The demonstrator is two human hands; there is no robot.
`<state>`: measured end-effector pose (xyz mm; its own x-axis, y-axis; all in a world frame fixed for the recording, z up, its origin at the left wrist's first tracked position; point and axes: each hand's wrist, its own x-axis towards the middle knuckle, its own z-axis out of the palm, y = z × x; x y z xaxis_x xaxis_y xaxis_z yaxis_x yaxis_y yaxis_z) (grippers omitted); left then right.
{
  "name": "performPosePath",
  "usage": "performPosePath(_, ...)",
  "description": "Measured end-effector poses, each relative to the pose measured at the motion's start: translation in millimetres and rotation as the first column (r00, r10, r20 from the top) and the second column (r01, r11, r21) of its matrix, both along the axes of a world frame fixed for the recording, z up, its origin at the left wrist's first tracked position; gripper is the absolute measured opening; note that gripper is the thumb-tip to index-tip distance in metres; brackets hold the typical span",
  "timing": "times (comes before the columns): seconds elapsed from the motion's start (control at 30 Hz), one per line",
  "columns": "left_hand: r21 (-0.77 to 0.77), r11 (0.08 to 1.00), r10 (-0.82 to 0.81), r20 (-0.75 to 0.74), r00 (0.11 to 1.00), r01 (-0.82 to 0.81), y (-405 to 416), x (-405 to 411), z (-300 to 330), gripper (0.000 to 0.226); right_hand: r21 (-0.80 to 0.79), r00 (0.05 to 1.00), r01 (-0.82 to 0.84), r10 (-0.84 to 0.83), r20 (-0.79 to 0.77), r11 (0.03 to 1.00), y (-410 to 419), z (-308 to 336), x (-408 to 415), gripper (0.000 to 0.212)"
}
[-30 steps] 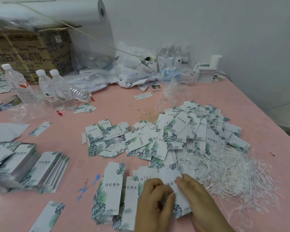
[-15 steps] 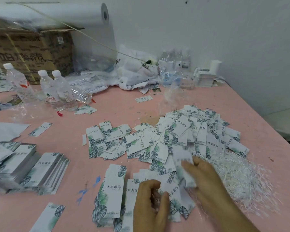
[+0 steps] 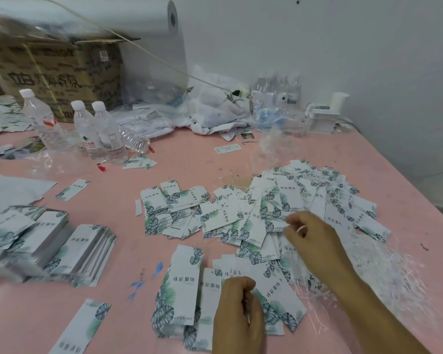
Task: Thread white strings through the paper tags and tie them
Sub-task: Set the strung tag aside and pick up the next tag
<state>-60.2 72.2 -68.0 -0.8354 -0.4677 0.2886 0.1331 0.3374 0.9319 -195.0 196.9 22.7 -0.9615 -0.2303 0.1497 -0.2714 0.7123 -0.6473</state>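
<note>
White paper tags with green leaf print lie in a wide loose pile (image 3: 304,200) across the middle of the pink table (image 3: 189,154). A smaller batch of tags (image 3: 184,277) lies fanned at the near edge. A tangle of white strings (image 3: 384,272) sits to the right of it. My left hand (image 3: 238,310) rests on the near batch, its curled fingers pinching the edge of one tag (image 3: 279,292). My right hand (image 3: 310,238) hovers over the loose pile with loosely bent fingers and no tag in it.
Neat stacks of tags (image 3: 82,251) stand at the left. Three upright water bottles (image 3: 87,131), a cardboard box (image 3: 62,72), a large white roll (image 3: 113,16), plastic bags (image 3: 215,108) and a white device (image 3: 325,116) line the back. The table's edge runs down the right side.
My right hand carried a tag from the near batch forward to the loose pile and no longer holds it. My left hand stayed on the near batch.
</note>
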Motion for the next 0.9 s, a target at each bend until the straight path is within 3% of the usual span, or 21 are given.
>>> performPosePath(0.07, 0.02, 1.0, 0.0, 0.024, 1.0, 0.0, 1, 0, 0, 0.024, 0.114, 0.99, -0.078, 0.063, 0.127, 0.99, 7, -11, 35, 0.01)
performPosePath(0.2, 0.029, 1.0, -0.002, 0.046, 0.999, 0.001, 1, -1, 0, 0.023, 0.41, 0.971, -0.155, 0.062, 0.232, 0.899, 14, -31, 64, 0.034)
performPosePath(0.43, 0.009, 1.0, 0.018, 0.03, 0.999, -0.018, 0, -2, 0, 0.025, 0.34, 0.974, -0.136, 0.063, 0.216, 0.931, 13, -42, 63, 0.035)
performPosePath(0.53, 0.057, 0.998, 0.018, 0.021, 1.0, -0.019, 2, -3, 2, 0.025, 0.215, 0.975, -0.13, 0.086, 0.204, 0.968, 15, -45, 64, 0.029)
performPosePath(0.63, 0.196, 0.98, 0.031, -0.014, 0.999, -0.027, 3, -3, 5, 0.028, -0.126, 0.945, -0.114, 0.146, 0.291, 0.986, 16, -43, 66, 0.014)
performPosePath(0.73, 0.403, 0.915, 0.039, -0.067, 0.997, -0.008, 2, -4, 8, 0.053, -0.462, 0.912, -0.063, 0.239, 0.333, 0.885, 13, -39, 73, 0.01)
performPosePath(0.9, 0.543, 0.839, 0.025, -0.097, 0.995, 0.032, -2, -11, 5, 0.082, -0.652, 0.898, 0.021, 0.273, 0.346, 0.758, 2, -36, 81, 0.012)
